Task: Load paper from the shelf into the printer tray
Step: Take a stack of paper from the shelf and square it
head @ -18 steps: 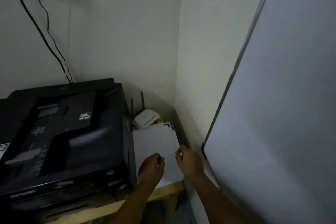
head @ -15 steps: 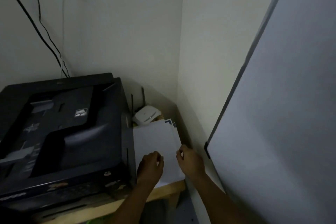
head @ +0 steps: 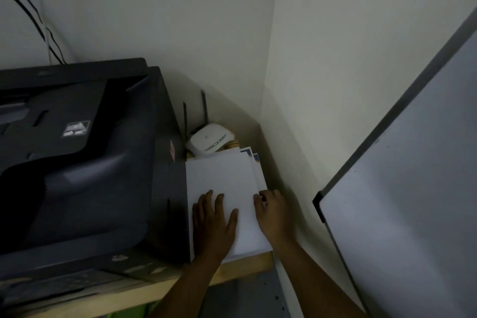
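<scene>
My left hand [head: 215, 224] lay flat, fingers spread, on the paper stack [head: 224, 188] on the wooden shelf [head: 247, 264], beside the black printer [head: 77, 162]. My right hand [head: 275, 212] curled over the stack's right edge, its fingertips hidden; the printer's tray was lost in shadow.

- A black printer [head: 77, 157] stands on a wooden shelf [head: 245, 264], filling the left of the view.
- A stack of white paper [head: 222, 178] lies just beside the printer's right side, in the corner by the wall.
- The left hand [head: 214, 222] rests flat on the top sheet, fingers spread.
- The right hand [head: 275, 210] grips the stack's right edge, fingers curled.
- A white router [head: 210, 138] with two upright antennas sits behind the paper.
- A whiteboard [head: 413, 201] leans at the right.
</scene>
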The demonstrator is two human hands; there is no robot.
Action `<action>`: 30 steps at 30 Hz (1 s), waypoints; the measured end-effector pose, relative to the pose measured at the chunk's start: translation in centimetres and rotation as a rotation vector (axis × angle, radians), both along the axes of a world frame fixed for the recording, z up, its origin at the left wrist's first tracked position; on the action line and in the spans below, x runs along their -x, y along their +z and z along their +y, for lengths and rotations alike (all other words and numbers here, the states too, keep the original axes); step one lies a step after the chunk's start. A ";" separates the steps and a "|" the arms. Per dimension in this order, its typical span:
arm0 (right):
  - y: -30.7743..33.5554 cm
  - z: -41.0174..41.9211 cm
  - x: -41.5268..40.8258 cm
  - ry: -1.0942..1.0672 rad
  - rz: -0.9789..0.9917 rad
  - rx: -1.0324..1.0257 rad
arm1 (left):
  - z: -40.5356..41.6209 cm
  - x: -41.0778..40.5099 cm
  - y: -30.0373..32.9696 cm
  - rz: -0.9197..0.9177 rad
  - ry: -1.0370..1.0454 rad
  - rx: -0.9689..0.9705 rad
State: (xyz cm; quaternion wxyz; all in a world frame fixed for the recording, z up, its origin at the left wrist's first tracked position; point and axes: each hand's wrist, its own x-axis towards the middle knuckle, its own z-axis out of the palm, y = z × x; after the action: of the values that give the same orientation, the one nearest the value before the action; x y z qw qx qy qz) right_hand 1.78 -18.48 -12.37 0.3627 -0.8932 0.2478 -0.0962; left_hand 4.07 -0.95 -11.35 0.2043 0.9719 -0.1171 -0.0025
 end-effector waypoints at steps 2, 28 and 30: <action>0.0 0.8 0.0 -0.014 -0.029 0.013 | -0.1 -0.1 0.0 -0.021 -0.003 -0.008; 3.5 4.4 -1.4 -0.182 0.067 0.183 | 0.9 -0.3 0.7 0.010 -0.030 -0.048; 3.6 4.6 -1.4 -0.187 0.047 0.169 | 1.0 -0.3 0.8 0.012 -0.029 -0.039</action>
State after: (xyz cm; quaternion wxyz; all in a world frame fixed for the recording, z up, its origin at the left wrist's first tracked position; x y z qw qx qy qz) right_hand 3.13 -13.91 -8.74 0.2696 -0.8956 0.3293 -0.1292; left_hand 4.42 0.01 -10.54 0.1860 0.9738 -0.1300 -0.0135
